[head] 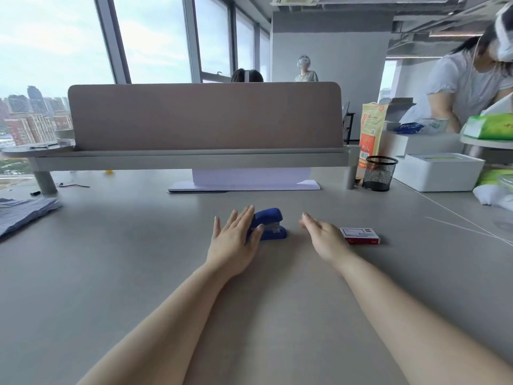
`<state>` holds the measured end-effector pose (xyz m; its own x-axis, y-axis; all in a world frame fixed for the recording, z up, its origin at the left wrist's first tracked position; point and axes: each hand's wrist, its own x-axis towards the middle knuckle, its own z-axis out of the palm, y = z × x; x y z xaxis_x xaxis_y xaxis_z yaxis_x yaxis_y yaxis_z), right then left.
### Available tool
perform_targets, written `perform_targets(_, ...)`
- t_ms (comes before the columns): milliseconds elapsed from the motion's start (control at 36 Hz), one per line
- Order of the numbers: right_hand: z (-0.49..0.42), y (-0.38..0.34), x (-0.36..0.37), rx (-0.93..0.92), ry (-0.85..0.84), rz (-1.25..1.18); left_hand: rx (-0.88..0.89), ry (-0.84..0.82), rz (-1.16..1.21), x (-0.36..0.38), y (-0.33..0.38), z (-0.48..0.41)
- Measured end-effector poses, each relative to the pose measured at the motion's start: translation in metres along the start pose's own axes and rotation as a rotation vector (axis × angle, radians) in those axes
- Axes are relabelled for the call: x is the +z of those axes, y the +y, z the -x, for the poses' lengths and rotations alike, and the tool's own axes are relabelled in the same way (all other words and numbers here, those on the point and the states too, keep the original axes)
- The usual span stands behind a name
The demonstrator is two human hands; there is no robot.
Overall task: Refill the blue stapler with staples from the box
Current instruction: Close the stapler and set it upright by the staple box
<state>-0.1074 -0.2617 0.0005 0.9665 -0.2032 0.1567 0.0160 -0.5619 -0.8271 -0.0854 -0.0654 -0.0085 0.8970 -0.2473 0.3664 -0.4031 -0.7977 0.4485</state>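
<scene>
A blue stapler [271, 222] lies on the grey desk [138, 259], its metal mouth pointing right. My left hand [234, 240] is right beside it on the left, fingers spread, thumb tip touching the stapler's front; it hides the stapler's left end. A small red and white staple box [361, 236] lies flat to the right. My right hand [323, 237] hovers between stapler and box, fingers extended, holding nothing, its edge covering the box's left end.
A beige divider panel [205, 118] on a grey shelf runs across the back. A black mesh pen cup [379, 173], a white box [438, 170] and an orange bag [370, 134] stand back right. Folded blue cloth [25, 212] lies left. A person bends at the far right.
</scene>
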Motion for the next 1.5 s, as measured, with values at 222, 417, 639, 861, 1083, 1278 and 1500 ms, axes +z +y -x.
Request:
perform_targets(222,0.003,-0.002,0.009,-0.224,0.045,0.255,0.089,-0.016,-0.223,0.008,-0.001,0.001)
perform_targets(417,-0.001,-0.004,0.020,-0.377,0.116,0.336,0.093,0.005,-0.250,0.003,0.005,0.002)
perform_targets(639,0.002,-0.002,0.019,-0.307,0.061,0.410,0.111,-0.001,-0.269,0.005,0.004,0.003)
perform_targets(861,0.007,0.003,0.001,-0.279,0.069,0.479,0.053,-0.010,-0.312,0.002,0.006,0.015)
perform_targets(1083,0.027,0.031,-0.045,-0.137,0.147,0.671,-0.039,-0.064,-0.347,0.004,0.012,0.019)
perform_targets(1278,0.037,0.046,-0.080,0.023,0.214,0.710,-0.089,-0.040,-0.326,0.011,0.015,0.015)
perform_targets(1500,0.018,0.044,-0.069,0.215,0.260,0.584,-0.065,-0.093,-0.329,0.018,0.017,0.003)
